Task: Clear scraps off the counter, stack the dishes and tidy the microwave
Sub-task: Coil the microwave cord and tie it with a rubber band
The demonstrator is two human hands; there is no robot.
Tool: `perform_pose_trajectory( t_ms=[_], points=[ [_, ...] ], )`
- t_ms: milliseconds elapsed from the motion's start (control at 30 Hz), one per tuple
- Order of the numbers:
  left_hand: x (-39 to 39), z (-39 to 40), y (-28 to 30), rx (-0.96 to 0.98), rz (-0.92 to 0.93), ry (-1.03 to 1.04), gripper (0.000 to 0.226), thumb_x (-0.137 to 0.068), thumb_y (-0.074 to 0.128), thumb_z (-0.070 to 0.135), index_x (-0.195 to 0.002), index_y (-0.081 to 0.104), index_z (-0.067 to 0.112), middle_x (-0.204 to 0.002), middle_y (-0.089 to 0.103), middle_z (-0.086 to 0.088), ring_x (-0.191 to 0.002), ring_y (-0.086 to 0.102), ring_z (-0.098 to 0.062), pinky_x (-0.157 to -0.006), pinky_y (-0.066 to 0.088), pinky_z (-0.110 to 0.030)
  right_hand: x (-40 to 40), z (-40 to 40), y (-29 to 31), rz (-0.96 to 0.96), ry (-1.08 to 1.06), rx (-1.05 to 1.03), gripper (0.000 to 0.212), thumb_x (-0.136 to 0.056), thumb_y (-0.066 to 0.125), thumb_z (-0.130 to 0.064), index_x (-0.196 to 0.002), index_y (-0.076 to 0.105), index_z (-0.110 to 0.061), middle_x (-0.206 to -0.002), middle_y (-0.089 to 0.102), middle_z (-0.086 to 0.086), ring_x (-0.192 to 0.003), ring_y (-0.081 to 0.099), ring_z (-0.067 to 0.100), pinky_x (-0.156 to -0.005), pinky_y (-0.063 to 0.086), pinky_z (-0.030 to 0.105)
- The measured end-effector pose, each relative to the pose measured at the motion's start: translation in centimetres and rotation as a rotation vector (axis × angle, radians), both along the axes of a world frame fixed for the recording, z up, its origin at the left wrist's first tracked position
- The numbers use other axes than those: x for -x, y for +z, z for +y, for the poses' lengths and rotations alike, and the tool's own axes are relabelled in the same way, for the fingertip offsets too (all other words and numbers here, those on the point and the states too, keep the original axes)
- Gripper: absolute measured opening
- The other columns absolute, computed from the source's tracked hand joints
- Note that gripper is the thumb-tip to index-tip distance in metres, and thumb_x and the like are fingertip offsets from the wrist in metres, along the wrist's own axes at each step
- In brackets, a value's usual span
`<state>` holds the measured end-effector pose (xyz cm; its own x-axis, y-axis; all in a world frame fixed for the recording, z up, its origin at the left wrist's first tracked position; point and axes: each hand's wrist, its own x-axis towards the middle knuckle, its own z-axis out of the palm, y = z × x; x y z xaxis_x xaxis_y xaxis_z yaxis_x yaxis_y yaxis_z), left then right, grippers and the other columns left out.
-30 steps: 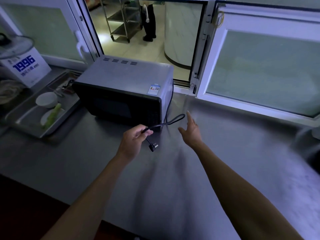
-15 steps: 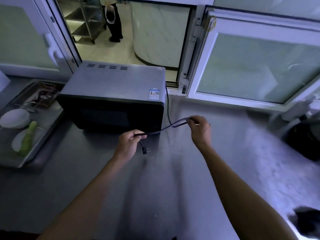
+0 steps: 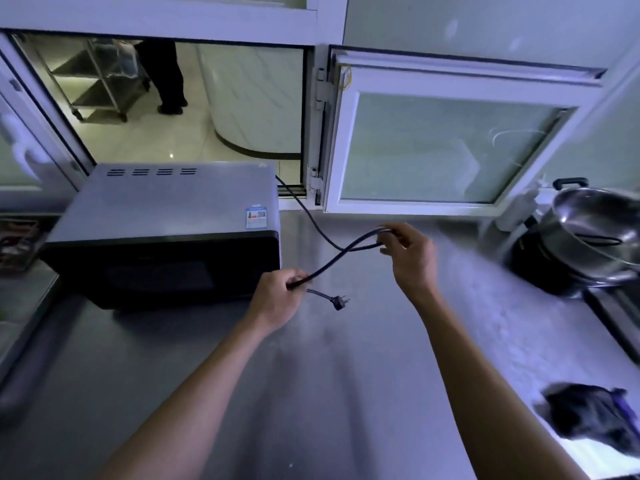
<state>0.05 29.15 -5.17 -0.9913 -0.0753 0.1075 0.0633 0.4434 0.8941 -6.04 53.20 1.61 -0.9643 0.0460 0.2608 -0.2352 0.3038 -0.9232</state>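
steel counter (image 3: 346,393) by an open serving hatch: right hand (image 3: 412,258) now pinches a fold in the thin black power cord (image 3: 332,261), left hand (image 3: 277,299) gripping near the dangling plug (image 3: 336,301), right of the grey boxy microwave (image 3: 162,233) — coiling looks underway.

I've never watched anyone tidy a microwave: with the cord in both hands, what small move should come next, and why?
Probably bring the right hand with its loop back to the left hand to fold the cord again. The plug dangles free, and slack still trails from behind the microwave.
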Motion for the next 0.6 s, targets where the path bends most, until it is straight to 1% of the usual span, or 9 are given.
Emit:
perform_pose_trajectory(
  t_ms=[133, 200, 267, 333, 400, 433, 467, 533, 600],
  points=[
    [2.5, 1.3, 1.0, 0.086, -0.002, 0.005, 0.035, -0.086, 0.066, 0.01, -0.08, 0.069, 0.044, -0.072, 0.07, 0.024, -0.065, 0.063, 0.006, -0.064, 0.047, -0.014, 0.6, 2.8, 0.7, -0.003, 0.014, -0.013, 0.021, -0.09, 0.065, -0.024, -0.083, 0.075, -0.042, -0.078, 0.072, -0.006, -0.079, 0.07, 0.022, -0.076, 0.063, 0.041],
    [3.7, 2.0, 1.6, 0.115, -0.001, 0.009, 0.03, -0.083, 0.067, 0.015, -0.082, 0.068, 0.045, -0.073, 0.069, 0.024, -0.066, 0.063, 0.004, -0.067, 0.051, -0.018, 0.9, 3.8, 0.8, -0.013, 0.022, 0.02, 0.022, -0.09, 0.067, -0.019, -0.081, 0.076, -0.036, -0.077, 0.072, -0.001, -0.078, 0.071, 0.024, -0.077, 0.063, 0.041],
    [4.9, 2.8, 1.7, 0.151, 0.011, -0.002, 0.024, -0.083, 0.068, 0.021, -0.095, 0.069, 0.043, -0.076, 0.069, 0.022, -0.069, 0.063, 0.003, -0.072, 0.054, -0.021, 1.3, 4.5, 1.0, -0.03, 0.03, 0.1, 0.021, -0.091, 0.068, -0.016, -0.08, 0.077, -0.032, -0.077, 0.072, 0.005, -0.08, 0.071, 0.03, -0.078, 0.063, 0.041],
    [6.1, 3.8, 1.7, 0.122, -0.004, -0.006, 0.023, -0.087, 0.07, 0.02, -0.103, 0.071, 0.036, -0.083, 0.07, 0.017, -0.077, 0.065, -0.001, -0.078, 0.056, -0.025, 1.7, 4.8, 1.3, -0.031, 0.043, 0.173, 0.02, -0.091, 0.067, -0.015, -0.081, 0.077, -0.029, -0.076, 0.072, 0.008, -0.08, 0.071, 0.032, -0.078, 0.062, 0.041],
    [7.1, 4.6, 1.6, 0.097, 0.003, -0.008, 0.028, -0.089, 0.071, 0.021, -0.109, 0.068, 0.04, -0.097, 0.069, 0.016, -0.093, 0.064, -0.003, -0.084, 0.051, -0.018, 2.2, 4.9, 1.5, -0.02, 0.061, 0.23, 0.018, -0.093, 0.066, -0.014, -0.081, 0.076, -0.023, -0.075, 0.072, 0.008, -0.077, 0.071, 0.03, -0.077, 0.063, 0.04],
    [7.6, 4.9, 1.5, 0.131, 0.026, -0.015, 0.034, -0.09, 0.071, 0.021, -0.115, 0.065, 0.042, -0.108, 0.066, 0.017, -0.106, 0.06, -0.002, -0.09, 0.046, -0.014, 2.4, 4.9, 1.5, -0.016, 0.069, 0.252, 0.017, -0.094, 0.066, -0.014, -0.081, 0.076, -0.019, -0.074, 0.071, 0.008, -0.075, 0.071, 0.029, -0.076, 0.063, 0.041],
    [8.1, 5.2, 1.5, 0.203, 0.061, -0.031, 0.041, -0.09, 0.071, 0.022, -0.125, 0.061, 0.041, -0.122, 0.062, 0.015, -0.118, 0.053, -0.003, -0.098, 0.041, -0.016, 2.6, 4.9, 1.6, -0.013, 0.077, 0.268, 0.017, -0.095, 0.066, -0.015, -0.081, 0.075, -0.016, -0.073, 0.071, 0.008, -0.073, 0.072, 0.027, -0.075, 0.063, 0.041],
    [9.0, 5.6, 1.4, 0.367, 0.122, -0.072, 0.058, -0.09, 0.071, 0.023, -0.142, 0.049, 0.035, -0.145, 0.048, 0.011, -0.134, 0.038, -0.009, -0.109, 0.033, -0.027, 3.0, 5.0, 1.9, -0.013, 0.085, 0.291, 0.017, -0.096, 0.065, -0.015, -0.083, 0.074, -0.011, -0.072, 0.071, 0.009, -0.073, 0.073, 0.028, -0.073, 0.063, 0.041],
    [10.1, 5.9, 1.3, 0.419, 0.122, -0.098, 0.063, -0.088, 0.073, 0.026, -0.144, 0.046, 0.035, -0.152, 0.04, 0.013, -0.141, 0.031, -0.011, -0.113, 0.028, -0.034, 3.3, 5.1, 2.3, -0.01, 0.09, 0.317, 0.018, -0.097, 0.064, -0.016, -0.082, 0.073, -0.01, -0.072, 0.07, 0.009, -0.074, 0.073, 0.03, -0.071, 0.063, 0.041]
  ],
)
